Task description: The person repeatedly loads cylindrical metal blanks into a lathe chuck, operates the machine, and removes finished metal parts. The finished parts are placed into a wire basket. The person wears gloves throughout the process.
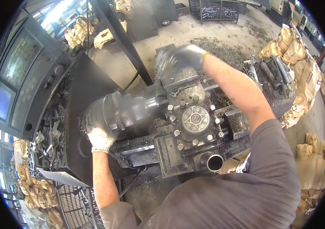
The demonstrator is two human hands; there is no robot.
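Note:
My left hand (100,131), in a soiled whitish work glove, is at the dark round chuck (111,110) of a metal lathe. Its darkened fingers curve over the chuck's outer side. From the chuck a shiny round workpiece (151,103) extends right, toward the tool slide; the part between is blurred. Beyond the turret-like tool post (195,119), ringed with bolts, my right hand (187,59) reaches to the slide's far end (165,63). That glove is smeared by motion, so its fingers and anything in them cannot be made out.
A control panel (29,72) with a small screen stands at left. A dark upright post (122,42) rises behind the lathe. Metal chips (219,47) litter the far floor. Round bars (281,70) lie at the lathe's right end, beside brown paper sacks (303,76). A pipe end (215,163) juts toward me.

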